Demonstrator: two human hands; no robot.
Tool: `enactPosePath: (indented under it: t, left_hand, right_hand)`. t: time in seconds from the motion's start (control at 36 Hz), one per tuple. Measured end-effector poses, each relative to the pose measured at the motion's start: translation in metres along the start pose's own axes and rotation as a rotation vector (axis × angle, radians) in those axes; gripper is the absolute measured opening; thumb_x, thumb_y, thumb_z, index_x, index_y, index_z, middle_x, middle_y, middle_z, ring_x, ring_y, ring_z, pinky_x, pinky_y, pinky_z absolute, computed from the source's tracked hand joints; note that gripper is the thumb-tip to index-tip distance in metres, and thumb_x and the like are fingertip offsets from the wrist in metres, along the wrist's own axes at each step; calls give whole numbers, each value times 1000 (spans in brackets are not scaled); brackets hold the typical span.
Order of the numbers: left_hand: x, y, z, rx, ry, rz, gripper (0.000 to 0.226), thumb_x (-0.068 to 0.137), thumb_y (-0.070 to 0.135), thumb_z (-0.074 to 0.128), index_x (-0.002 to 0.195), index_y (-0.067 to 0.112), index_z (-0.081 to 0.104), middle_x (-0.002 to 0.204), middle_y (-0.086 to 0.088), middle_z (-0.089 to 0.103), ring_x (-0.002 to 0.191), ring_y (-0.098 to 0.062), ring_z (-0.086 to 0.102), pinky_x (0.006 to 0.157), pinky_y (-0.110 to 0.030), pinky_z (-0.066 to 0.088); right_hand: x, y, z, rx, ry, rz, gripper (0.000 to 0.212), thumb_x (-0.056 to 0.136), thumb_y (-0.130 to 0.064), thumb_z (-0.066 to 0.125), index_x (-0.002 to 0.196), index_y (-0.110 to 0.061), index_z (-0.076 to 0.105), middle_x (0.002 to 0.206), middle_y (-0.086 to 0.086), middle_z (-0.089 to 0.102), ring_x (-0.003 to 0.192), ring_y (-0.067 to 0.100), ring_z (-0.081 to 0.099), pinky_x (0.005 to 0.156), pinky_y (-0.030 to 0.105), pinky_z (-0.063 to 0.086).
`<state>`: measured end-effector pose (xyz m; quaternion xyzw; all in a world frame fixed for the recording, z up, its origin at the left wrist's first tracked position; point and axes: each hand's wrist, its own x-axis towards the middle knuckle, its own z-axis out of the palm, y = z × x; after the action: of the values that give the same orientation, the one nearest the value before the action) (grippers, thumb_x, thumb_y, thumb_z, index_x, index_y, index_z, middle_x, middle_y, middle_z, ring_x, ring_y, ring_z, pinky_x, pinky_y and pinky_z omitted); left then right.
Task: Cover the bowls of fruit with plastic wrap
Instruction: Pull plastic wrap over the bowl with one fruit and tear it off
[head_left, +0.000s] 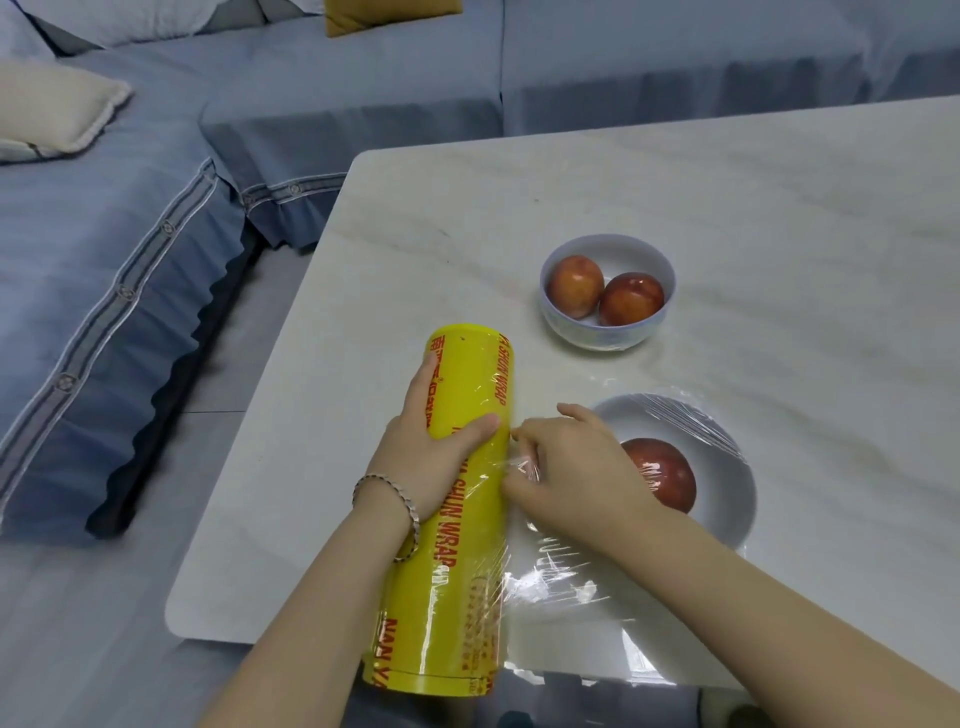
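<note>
Thin clear plastic wrap looks flimsy and clingy; our right fingers pinch its edge beside left fingers clasping the yellow roll.

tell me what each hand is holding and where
Left hand grips the plastic wrap roll around its middle; right hand pinches the pulled-out film beside the roll.

Glossy yellow roll, clear film crinkled and glinting (plastic, both). Smooth marble-look table, shiny white bowls, matt blue cloth on the sofa.
</note>
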<state>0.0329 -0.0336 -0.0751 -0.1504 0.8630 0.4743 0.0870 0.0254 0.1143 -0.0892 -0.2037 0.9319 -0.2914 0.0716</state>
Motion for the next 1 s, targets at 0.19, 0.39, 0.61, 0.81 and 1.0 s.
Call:
enactPosePath:
  t: [0.19, 0.39, 0.61, 0.81, 1.0]
  left_hand:
    - [1, -1, 2, -10, 4, 18, 88, 78, 45, 65, 145, 43, 8, 141, 3, 41, 102, -13, 45, 86, -28, 39]
    - [3, -3, 0, -31, 14, 22, 88, 78, 44, 67, 145, 43, 9, 146, 6, 36, 115, -15, 46, 87, -27, 38]
    - [12, 5, -9, -20, 80, 19, 90, 77, 43, 69, 146, 41, 11, 146, 4, 37, 124, -21, 46, 93, -28, 37]
    - [36, 19, -19, 60, 117, 40, 91, 78, 47, 67, 145, 43, 6, 146, 0, 38, 122, -26, 47, 99, -39, 42]
    - [45, 11, -9, 76, 88, -29, 90, 78, 48, 66, 146, 42, 7, 145, -2, 40, 123, -29, 47, 97, -38, 40]
  right_hand:
    - [-5, -4, -7, 110, -78, -54, 51, 68, -19, 23, 95, -18, 67, 107, -2, 64, 108, 11, 53, 116, 31, 5]
    - [-5, 1, -18, 283, -166, -94, 43, 71, -4, 33, 76, -12, 75, 129, 4, 58, 126, 7, 44, 114, 26, 5]
    - [-8, 8, -39, 595, -173, 4, 27, 68, -23, 43, 74, -39, 64, 97, -3, 70, 100, 14, 63, 93, 24, 44]
    - [-9, -13, -35, 130, -288, -10, 48, 74, -59, 62, 112, -30, 58, 105, -6, 64, 103, 13, 54, 95, 29, 41]
    - [0, -20, -26, -20, -260, -28, 47, 73, -63, 60, 89, -18, 62, 93, -1, 62, 90, 18, 53, 75, 26, 30]
